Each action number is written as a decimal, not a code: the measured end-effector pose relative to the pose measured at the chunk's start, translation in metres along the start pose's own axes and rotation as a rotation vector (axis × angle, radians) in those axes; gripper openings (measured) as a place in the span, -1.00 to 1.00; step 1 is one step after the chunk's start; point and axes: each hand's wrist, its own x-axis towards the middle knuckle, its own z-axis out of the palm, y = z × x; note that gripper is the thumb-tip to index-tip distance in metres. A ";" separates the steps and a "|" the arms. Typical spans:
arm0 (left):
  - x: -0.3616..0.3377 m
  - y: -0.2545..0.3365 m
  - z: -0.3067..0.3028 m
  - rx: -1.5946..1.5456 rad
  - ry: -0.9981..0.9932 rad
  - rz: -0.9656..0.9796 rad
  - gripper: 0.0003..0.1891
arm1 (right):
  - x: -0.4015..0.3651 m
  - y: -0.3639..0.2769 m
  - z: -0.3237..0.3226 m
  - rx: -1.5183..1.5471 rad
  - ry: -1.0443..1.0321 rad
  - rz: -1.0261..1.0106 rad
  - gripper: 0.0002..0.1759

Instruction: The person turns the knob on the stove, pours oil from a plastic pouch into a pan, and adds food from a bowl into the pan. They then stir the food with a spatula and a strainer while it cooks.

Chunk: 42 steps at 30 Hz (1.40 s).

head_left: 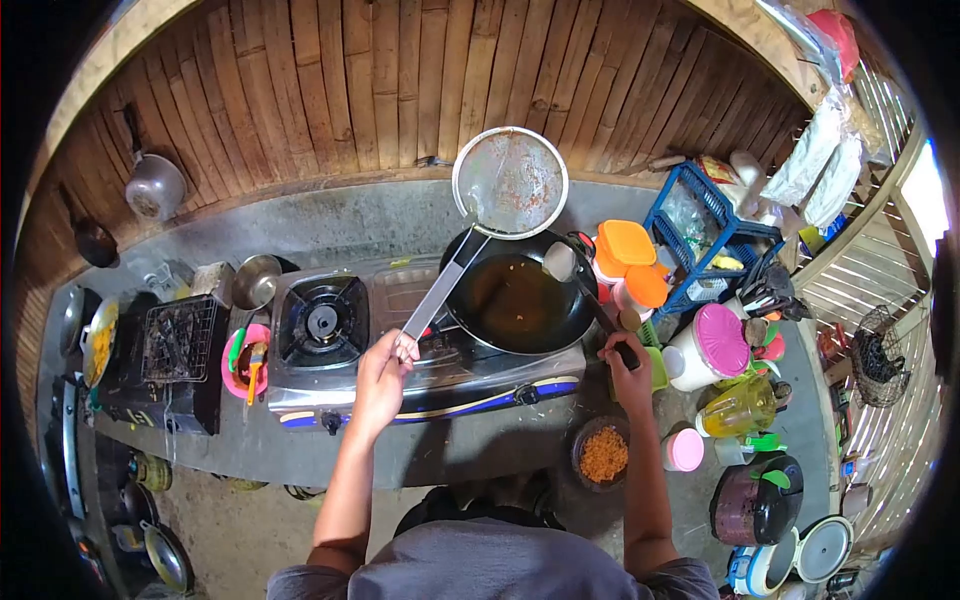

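My left hand (383, 375) is closed around the long flat metal handle of a round mesh strainer (510, 180). The strainer is raised above the far edge of a black wok (465, 320), and reddish-brown bits cling to its mesh. Dark oil with a few small crumbs lies in the wok, which sits on the right burner of the gas stove (400, 395). In my right hand (628, 362) is the dark handle of a spatula (560, 263), its pale metal head over the wok's right side. A dark bowl of orange-brown crumbly food (603, 455) stands below my right hand.
The bare left burner (322, 320) adjoins a pink bowl (243, 375) with brushes and a grill rack (176, 342). To the right are orange-lidded containers (625, 243), a blue rack (690, 225), a pink-lidded tub (722, 338) and an oil jug (738, 408).
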 end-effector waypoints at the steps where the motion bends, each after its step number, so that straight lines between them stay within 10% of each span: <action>1: 0.001 -0.004 -0.002 -0.047 0.000 -0.011 -0.80 | 0.001 0.002 0.002 0.001 0.008 -0.016 -0.94; 42: 0.008 0.001 -0.010 0.397 0.085 0.065 -0.81 | -0.036 -0.056 0.032 0.329 0.115 0.208 -0.72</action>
